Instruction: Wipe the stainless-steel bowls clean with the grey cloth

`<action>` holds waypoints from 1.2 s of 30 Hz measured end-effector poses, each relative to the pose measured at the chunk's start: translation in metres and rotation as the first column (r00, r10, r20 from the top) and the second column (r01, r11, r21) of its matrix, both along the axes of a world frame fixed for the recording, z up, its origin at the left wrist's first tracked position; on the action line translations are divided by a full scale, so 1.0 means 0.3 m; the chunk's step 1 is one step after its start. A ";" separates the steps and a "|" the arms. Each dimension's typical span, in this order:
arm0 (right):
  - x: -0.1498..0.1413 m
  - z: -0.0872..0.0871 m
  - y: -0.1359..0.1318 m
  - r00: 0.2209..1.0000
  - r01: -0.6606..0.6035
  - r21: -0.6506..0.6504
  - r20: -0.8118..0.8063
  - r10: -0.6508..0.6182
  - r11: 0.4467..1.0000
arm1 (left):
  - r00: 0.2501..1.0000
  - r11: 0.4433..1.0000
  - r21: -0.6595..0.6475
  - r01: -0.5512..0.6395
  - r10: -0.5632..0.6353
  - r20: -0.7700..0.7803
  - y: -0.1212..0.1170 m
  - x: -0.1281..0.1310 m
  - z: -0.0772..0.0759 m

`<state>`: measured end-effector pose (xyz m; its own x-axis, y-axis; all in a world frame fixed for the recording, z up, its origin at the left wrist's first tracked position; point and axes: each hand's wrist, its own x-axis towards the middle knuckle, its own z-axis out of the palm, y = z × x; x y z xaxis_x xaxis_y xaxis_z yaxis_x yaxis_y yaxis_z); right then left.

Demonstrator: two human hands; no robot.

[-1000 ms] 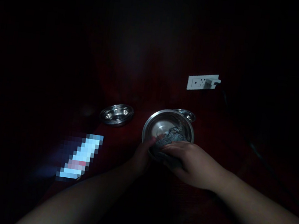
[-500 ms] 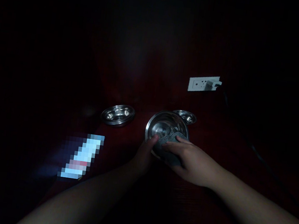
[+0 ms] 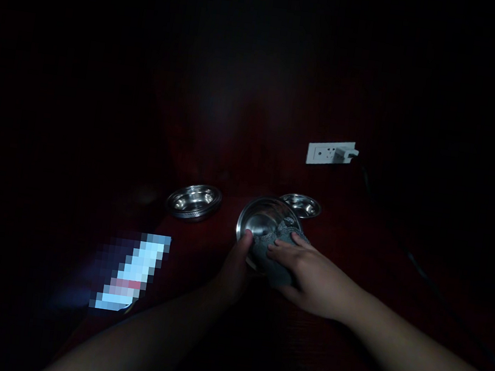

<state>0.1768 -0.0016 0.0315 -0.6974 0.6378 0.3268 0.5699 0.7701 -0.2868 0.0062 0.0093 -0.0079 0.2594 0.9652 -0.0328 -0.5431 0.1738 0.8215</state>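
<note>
A shiny metal bowl (image 3: 254, 218) is tilted toward me in the middle of the view. My left hand (image 3: 236, 265) grips its near left rim, the thumb over the edge and the other fingers hidden beneath. My right hand (image 3: 309, 274) is closed on a grey-green cloth (image 3: 271, 259) and presses it against the bowl's right side, partly inside it. The cloth has a patterned border and hangs over the near rim.
A stack of metal bowls (image 3: 194, 202) stands to the left on the dark red surface. Behind the held bowl lies a shallow metal dish (image 3: 302, 206). A lit, pixelated screen (image 3: 134, 271) is at lower left. The wall carries a socket (image 3: 330, 153) with a plug and cable.
The whole view has shifted, so the socket and stacked bowls sit lower in it. The cloth and my right hand have moved slightly against the bowl; both grips stay the same.
</note>
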 end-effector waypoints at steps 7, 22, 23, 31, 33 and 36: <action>0.002 0.008 0.003 0.998 -0.054 -0.025 -0.020 0.053 0.998 | 1.000 0.998 -0.062 0.017 -0.017 -0.003 -0.003 0.003 0.016; 0.001 0.014 0.003 0.999 -0.028 -0.004 0.021 0.028 1.000 | 0.999 0.998 -0.049 0.027 -0.029 -0.030 0.002 0.004 0.012; 0.003 0.011 0.004 0.999 0.002 0.017 0.033 -0.002 1.000 | 0.999 0.999 -0.044 0.023 -0.025 -0.039 0.002 0.005 0.010; 0.021 -0.023 0.022 0.995 0.047 0.076 0.085 -0.053 0.996 | 0.992 0.995 0.099 0.012 0.001 -0.126 -0.009 -0.008 0.009; 0.022 -0.030 0.025 0.998 0.034 0.057 0.043 -0.037 0.998 | 0.989 0.986 0.159 0.056 -0.033 -0.146 -0.008 -0.012 0.009; 0.015 -0.032 0.017 0.999 0.000 0.027 -0.039 0.001 1.000 | 0.989 0.978 0.196 0.065 -0.037 -0.144 -0.006 -0.010 0.004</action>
<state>0.1813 0.0035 0.0220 -0.6838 0.6281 0.3713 0.5583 0.7780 -0.2881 0.0032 0.0075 -0.0066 0.3150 0.9414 0.1205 -0.4161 0.0229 0.9090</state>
